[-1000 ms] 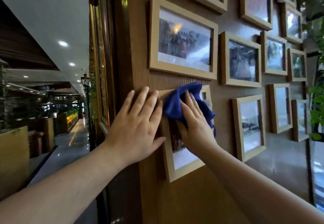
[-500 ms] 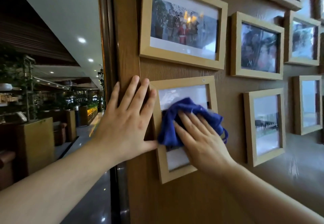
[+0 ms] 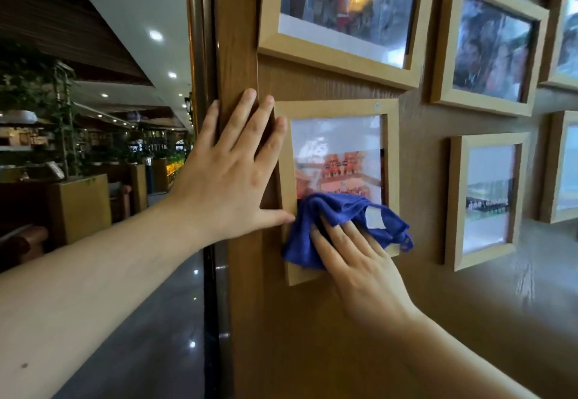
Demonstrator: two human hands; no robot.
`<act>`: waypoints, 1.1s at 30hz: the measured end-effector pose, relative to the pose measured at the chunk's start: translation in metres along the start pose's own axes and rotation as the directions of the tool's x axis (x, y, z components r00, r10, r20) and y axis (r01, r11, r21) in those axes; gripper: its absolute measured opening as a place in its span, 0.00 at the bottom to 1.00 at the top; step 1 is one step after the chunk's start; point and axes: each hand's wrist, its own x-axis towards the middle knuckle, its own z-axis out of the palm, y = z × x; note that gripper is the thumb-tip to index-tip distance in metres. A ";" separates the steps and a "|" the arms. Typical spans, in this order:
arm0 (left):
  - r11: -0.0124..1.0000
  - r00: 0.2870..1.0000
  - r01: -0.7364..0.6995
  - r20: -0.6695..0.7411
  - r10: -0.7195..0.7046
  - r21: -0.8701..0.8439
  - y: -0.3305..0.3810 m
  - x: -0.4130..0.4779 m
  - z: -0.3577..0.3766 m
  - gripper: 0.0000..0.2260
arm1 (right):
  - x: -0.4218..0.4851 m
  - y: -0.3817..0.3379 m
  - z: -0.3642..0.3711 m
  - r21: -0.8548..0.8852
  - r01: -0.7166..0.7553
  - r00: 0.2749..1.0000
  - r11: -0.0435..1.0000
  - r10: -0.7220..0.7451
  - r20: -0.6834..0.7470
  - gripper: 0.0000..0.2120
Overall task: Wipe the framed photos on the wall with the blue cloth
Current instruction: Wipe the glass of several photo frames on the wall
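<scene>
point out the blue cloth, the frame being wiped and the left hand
blue cloth [image 3: 339, 211], head view, upper fold
frame being wiped [image 3: 334, 108], head view, top rail
left hand [image 3: 225, 179], head view, back of hand

cloth [image 3: 331, 229] is deep blue with a small white tag, frames [image 3: 337, 108] are pale tan wood, wall [image 3: 312, 336] is brown with wood grain

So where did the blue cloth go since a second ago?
The right hand slid the crumpled blue cloth down the glass of the light wooden portrait frame, from its top edge to its bottom part, uncovering the photo. Nothing was let go. The left hand stayed flat, fingers spread, against the frame's left edge.
</scene>
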 end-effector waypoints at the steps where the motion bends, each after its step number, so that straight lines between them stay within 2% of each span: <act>1: 1.000 1.000 -0.001 -0.003 0.001 -0.004 0.000 0.000 0.000 0.54 | -0.004 0.000 0.001 -0.005 0.002 1.000 1.000 -0.002 0.014 0.27; 14: 1.000 1.000 -0.011 0.010 0.011 0.004 -0.001 0.001 -0.001 0.55 | 0.073 0.053 -0.036 -0.002 -0.095 0.987 0.995 0.094 -0.131 0.28; 20: 1.000 1.000 -0.006 0.023 0.006 0.012 0.000 0.003 -0.003 0.54 | 0.040 0.038 -0.022 0.023 0.025 0.995 0.999 -0.022 -0.099 0.30; 24: 1.000 0.999 -0.008 0.039 0.007 0.028 0.000 0.003 -0.005 0.54 | 0.018 0.043 -0.012 -0.057 0.133 0.988 0.989 -0.137 -0.073 0.30; 28: 1.000 0.999 -0.017 0.042 0.016 0.021 -0.002 0.003 -0.005 0.52 | 0.027 0.058 -0.018 -0.033 0.067 0.983 0.997 -0.072 -0.167 0.33; 33: 0.997 0.999 -0.044 -0.014 0.044 -0.066 -0.009 0.004 -0.008 0.43 | 0.064 0.073 -0.055 -0.044 -0.027 0.959 0.999 0.013 -0.283 0.27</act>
